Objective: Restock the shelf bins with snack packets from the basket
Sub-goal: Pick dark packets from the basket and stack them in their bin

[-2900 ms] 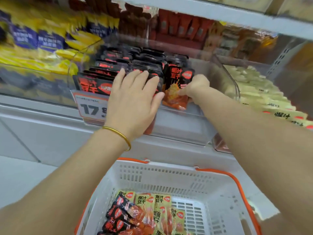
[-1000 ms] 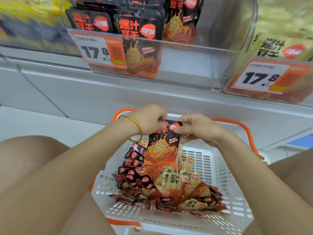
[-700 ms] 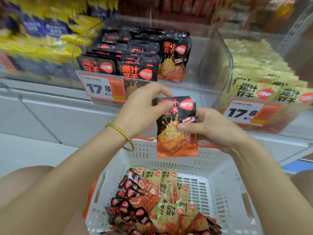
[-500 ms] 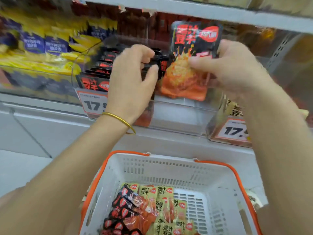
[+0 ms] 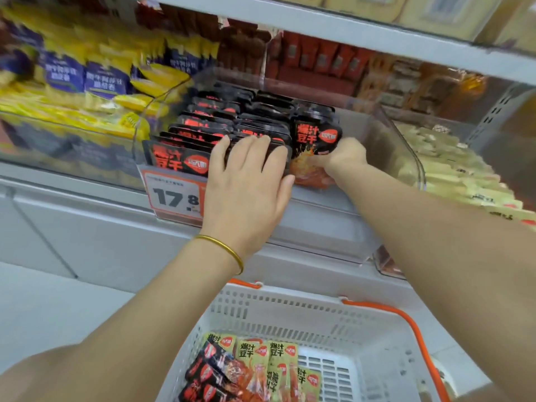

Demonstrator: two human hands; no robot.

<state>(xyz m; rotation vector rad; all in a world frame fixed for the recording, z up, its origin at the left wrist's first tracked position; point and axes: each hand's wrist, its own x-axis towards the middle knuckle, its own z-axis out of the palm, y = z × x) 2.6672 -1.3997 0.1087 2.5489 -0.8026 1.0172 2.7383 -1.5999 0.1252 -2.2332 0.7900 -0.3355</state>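
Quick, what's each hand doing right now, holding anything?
Left hand: open, straight fingers pressing the row of black packets in the clear bin.
Right hand: closed around one black packet at the row's right.

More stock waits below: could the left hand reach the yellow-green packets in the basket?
Probably yes: the left hand rests flat on the black packets, holding nothing, and the yellow-green packets lie uncovered in the open basket.
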